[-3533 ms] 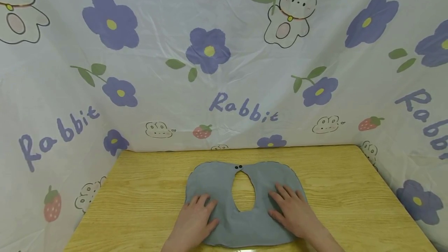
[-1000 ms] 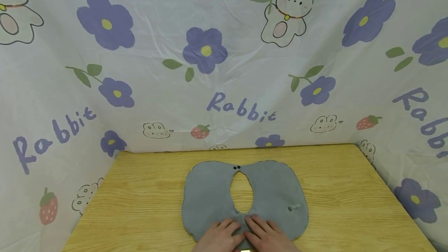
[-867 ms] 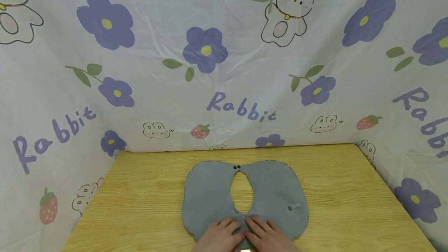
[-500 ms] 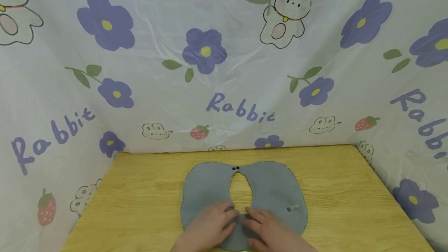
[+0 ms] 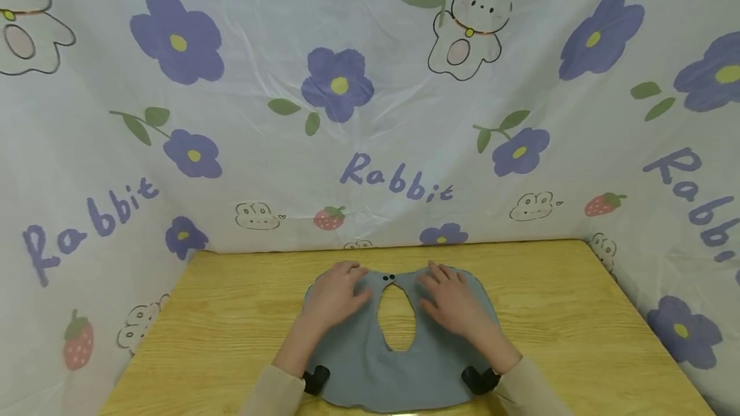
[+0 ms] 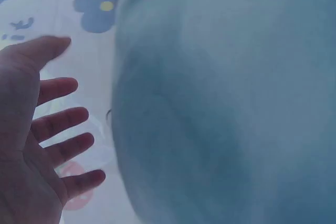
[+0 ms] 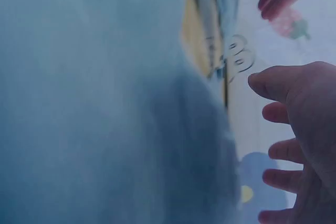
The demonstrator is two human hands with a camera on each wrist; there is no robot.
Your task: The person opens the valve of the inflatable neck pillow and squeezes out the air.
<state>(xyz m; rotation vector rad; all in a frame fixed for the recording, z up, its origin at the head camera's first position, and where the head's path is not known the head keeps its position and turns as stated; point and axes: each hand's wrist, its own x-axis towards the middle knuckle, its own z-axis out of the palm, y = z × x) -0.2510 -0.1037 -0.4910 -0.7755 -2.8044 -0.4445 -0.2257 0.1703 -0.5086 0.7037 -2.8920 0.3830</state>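
Note:
A grey neck pillow (image 5: 399,377) lies flat on the table, its two lobes meeting at a pair of black snaps (image 5: 388,277) on the far side. An oval opening in its middle shows bare wood. My left hand (image 5: 335,297) is over the far left lobe, fingers extended toward the edge. Mirroring it, my right hand (image 5: 453,297) is over the far right lobe with fingers spread. Both wrist views show straight fingers with nothing between them, beside the blurred grey fabric (image 6: 210,103). The valve seen earlier on the right lobe is hidden behind my right arm.
The wood-grain table (image 5: 578,326) reaches back to a white curtain (image 5: 399,146) printed with rabbits and purple flowers, which also closes off both sides. Black wrist cameras (image 5: 317,379) hang under both forearms, low over the pillow's near half.
Both hands have gone from the pillow's near middle outward and forward to its far lobes, bringing the sleeves into view. The pillow has stayed nearly in place.

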